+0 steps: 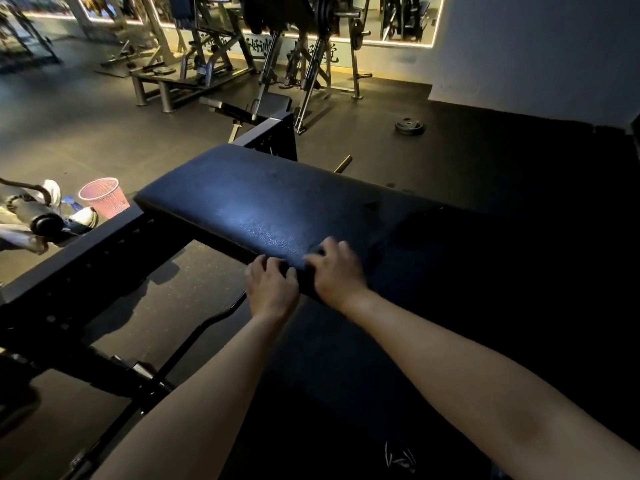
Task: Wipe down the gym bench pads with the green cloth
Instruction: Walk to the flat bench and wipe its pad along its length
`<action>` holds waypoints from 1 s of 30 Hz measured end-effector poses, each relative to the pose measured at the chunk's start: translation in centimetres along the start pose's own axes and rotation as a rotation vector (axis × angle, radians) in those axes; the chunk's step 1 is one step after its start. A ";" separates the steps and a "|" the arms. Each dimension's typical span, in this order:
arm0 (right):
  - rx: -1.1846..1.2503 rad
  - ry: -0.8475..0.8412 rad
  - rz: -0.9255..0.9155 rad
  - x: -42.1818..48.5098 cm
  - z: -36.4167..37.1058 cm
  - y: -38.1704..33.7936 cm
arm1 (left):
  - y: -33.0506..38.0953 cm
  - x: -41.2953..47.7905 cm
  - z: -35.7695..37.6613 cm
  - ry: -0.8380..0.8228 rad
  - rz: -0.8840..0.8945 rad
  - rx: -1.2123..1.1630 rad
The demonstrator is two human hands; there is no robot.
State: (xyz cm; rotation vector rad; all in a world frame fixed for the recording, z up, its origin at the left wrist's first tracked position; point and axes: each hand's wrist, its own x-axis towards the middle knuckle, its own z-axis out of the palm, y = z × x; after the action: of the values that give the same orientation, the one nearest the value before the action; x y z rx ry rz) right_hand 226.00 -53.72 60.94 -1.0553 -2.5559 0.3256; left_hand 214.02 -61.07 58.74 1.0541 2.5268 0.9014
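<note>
Black pad (263, 199) under both hands.

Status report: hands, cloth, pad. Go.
Both hands, left and right, on the pad's near edge. Cloth not discernible, too dark. Nothing on the pad ahead.

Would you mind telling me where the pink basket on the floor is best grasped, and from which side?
Probably by the top rim of the pink basket, reaching from above: it stands upright with its open mouth up, and its mesh walls taper downward, so a side grip could slip.
</note>
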 end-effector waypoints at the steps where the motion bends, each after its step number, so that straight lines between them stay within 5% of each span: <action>1: -0.007 -0.039 -0.092 -0.4 0.4 -0.3 | 0.5 0.1 0.0 0.024 0.015 0.011; 8: -0.011 -0.149 -0.166 4.1 -2.8 8.0 | 3.6 1.6 2.7 -0.202 0.034 0.158; 15: 0.056 -0.069 0.088 8.0 -3.3 12.1 | 4.6 1.0 3.7 -0.071 -0.051 0.200; 19: 0.208 -0.187 -0.335 8.1 -2.2 10.7 | 7.5 1.9 4.1 0.017 -0.092 0.238; 21: 0.202 -0.243 -0.396 9.4 -2.8 12.1 | 9.0 2.8 4.5 -0.030 -0.077 0.285; 30: 0.055 -0.150 0.118 17.0 -5.4 23.0 | 11.5 4.5 6.8 -0.138 -0.151 0.362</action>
State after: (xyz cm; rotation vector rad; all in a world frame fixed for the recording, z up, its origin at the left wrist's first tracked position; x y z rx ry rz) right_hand 231.59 -25.17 61.99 -1.2059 -2.6026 0.5220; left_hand 220.22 -48.56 60.78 0.9630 2.6649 0.3248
